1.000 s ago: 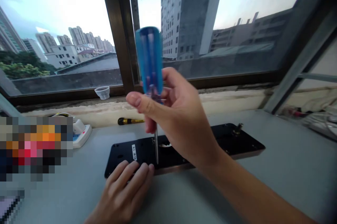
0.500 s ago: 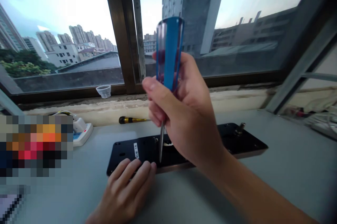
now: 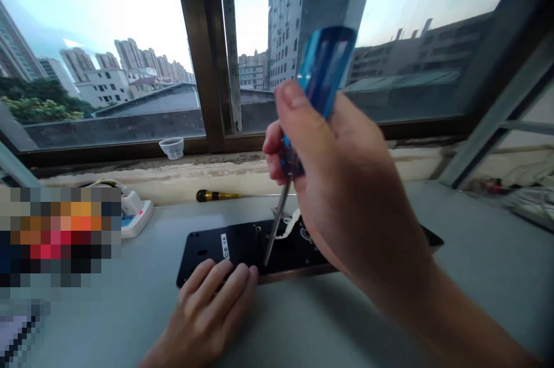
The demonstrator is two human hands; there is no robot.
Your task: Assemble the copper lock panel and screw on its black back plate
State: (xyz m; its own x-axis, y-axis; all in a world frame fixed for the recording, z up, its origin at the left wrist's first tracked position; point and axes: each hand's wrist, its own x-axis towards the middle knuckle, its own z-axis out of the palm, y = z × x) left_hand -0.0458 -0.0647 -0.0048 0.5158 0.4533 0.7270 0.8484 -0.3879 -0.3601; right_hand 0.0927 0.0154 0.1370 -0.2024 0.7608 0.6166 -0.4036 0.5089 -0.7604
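Observation:
My right hand (image 3: 341, 183) is closed round a screwdriver with a clear blue handle (image 3: 322, 77). Its metal shaft (image 3: 274, 229) slants down and to the left, with the tip on the near edge of a long black plate (image 3: 208, 244) that lies flat on the grey table. My left hand (image 3: 208, 310) rests flat on the plate's near left edge, fingers stretched out and close together, just left of the tip. The plate bears a small white label and several holes. My right hand hides the plate's right half.
A second screwdriver with a black and yellow handle (image 3: 216, 195) lies behind the plate by the sill. A white power strip (image 3: 134, 212) sits at the left, beside a blurred patch. A small clear cup (image 3: 172, 147) stands on the window ledge. Cables lie at the far right (image 3: 519, 195).
My right hand has swung the blue handle up and to the right, so the screwdriver now leans instead of standing upright. The tip stays near the plate's front edge. My left hand has not moved.

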